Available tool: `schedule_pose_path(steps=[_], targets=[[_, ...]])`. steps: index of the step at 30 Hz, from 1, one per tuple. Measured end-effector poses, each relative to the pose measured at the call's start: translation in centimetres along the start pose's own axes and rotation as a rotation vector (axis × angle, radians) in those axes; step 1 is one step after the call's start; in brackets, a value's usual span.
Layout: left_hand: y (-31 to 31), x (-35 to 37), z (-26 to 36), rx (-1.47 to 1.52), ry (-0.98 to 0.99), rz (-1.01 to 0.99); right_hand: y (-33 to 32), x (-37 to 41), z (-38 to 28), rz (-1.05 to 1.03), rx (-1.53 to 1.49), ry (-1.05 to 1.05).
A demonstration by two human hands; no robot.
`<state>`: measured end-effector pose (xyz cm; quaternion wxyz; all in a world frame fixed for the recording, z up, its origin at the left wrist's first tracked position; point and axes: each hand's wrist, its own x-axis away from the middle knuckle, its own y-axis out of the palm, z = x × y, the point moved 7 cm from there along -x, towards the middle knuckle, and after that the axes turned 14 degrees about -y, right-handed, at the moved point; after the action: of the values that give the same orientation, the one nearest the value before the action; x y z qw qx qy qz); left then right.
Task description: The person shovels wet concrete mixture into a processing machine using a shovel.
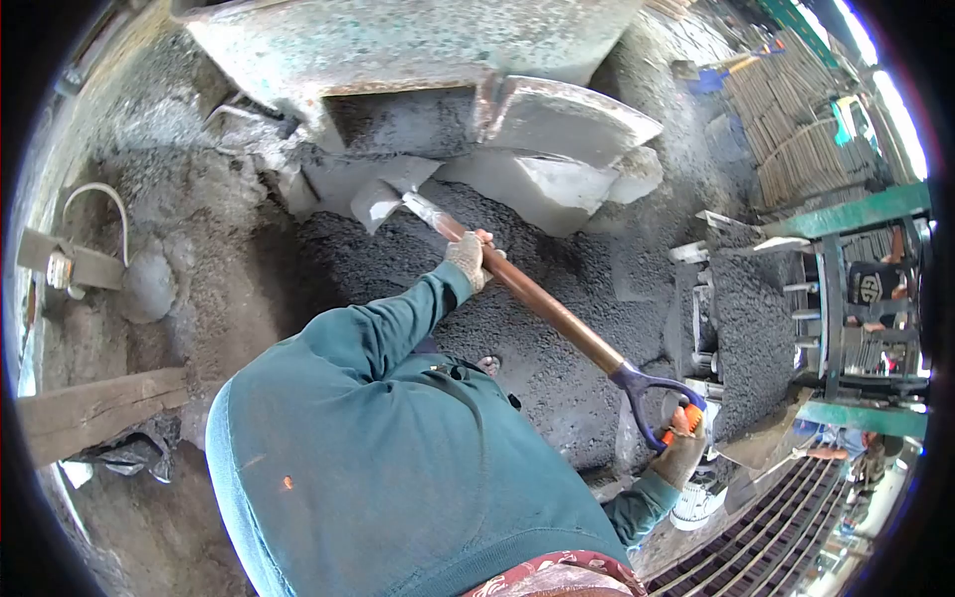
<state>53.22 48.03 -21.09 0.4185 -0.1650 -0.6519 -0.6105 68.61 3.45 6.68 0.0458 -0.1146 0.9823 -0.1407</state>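
A shovel [542, 298] with a brown shaft lies diagonally across the view, held in both my hands. My left hand [470, 262], in a dirty pale glove, is wrapped round the shaft close to the metal socket. Farther back, my right hand [684, 446], also gloved, grips the orange crossbar of the purple D-handle [629, 383]. The shovel's grey blade [376, 205] is at the upper left, by the lip of a machine opening [398, 119]. Dark grey, crumbly mix [577, 269] spreads beneath the shaft.
A worn pale-green metal hopper [408, 45] stands ahead, with a curved metal plate [567, 119] at its opening. To the right, a trough of dark mix [761, 328] meets a green frame [856, 214]. Another person [875, 284] is beyond it. A wooden beam [104, 413] juts in left.
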Motion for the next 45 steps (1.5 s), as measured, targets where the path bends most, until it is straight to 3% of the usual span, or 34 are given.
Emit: schedule_pose_path(steps=[3, 6, 7, 10, 13, 16, 19, 20, 23, 25, 30, 36, 39, 45], targets=[[5.7, -1.3, -5.2, -0.024, -0.086, 0.065, -5.4, -0.6, 0.5, 0.082, -0.009, -0.071], [9.9, -5.3, -9.4, -0.064, -0.148, -0.114, -7.7, 0.6, -1.0, 0.176, -0.011, -0.066], [9.8, -4.6, -10.2, -0.104, -0.144, 0.014, -8.4, 0.7, -0.8, 0.181, -0.016, -0.029], [8.0, -3.9, -13.8, 0.037, -0.356, -0.117, -9.5, 1.3, -0.8, 0.225, -0.061, -0.081], [1.8, -0.5, -15.6, 0.055, -0.479, 0.094, -11.7, 2.2, 3.0, 0.188, -0.068, -0.045], [-5.0, 0.9, -13.4, -0.012, -0.454, 0.204, -11.5, 2.9, 9.0, 0.158, -0.078, 0.024], [-9.6, 1.6, -8.0, 0.055, -0.318, 0.237, -6.5, 3.0, 10.7, 0.052, -0.075, 0.024], [-9.3, 3.1, -5.7, 0.069, -0.204, 0.155, -4.4, 2.8, 10.4, 0.029, -0.051, 0.011], [-9.9, 3.5, 0.2, 0.112, -0.082, 0.108, 2.1, 2.8, 8.3, -0.005, -0.186, 0.067], [-10.4, 2.4, 3.7, 0.086, -0.057, 0.053, 3.8, 1.9, 10.5, -0.079, -0.211, 0.032], [-8.2, 2.9, 8.5, 0.084, 0.046, 0.159, 9.8, 2.6, 7.3, -0.099, -0.263, 0.053], [-7.7, -1.1, 7.0, 0.057, -0.038, 0.062, 7.9, 3.9, 4.8, -0.026, -0.197, 0.085], [-4.3, 0.6, 3.2, 0.038, -0.132, 0.128, 3.1, 3.4, 4.1, 0.105, -0.043, 0.056], [2.3, -0.8, -2.7, 0.014, -0.198, 0.076, -1.3, 3.0, -1.5, 0.299, -0.103, 0.000]])
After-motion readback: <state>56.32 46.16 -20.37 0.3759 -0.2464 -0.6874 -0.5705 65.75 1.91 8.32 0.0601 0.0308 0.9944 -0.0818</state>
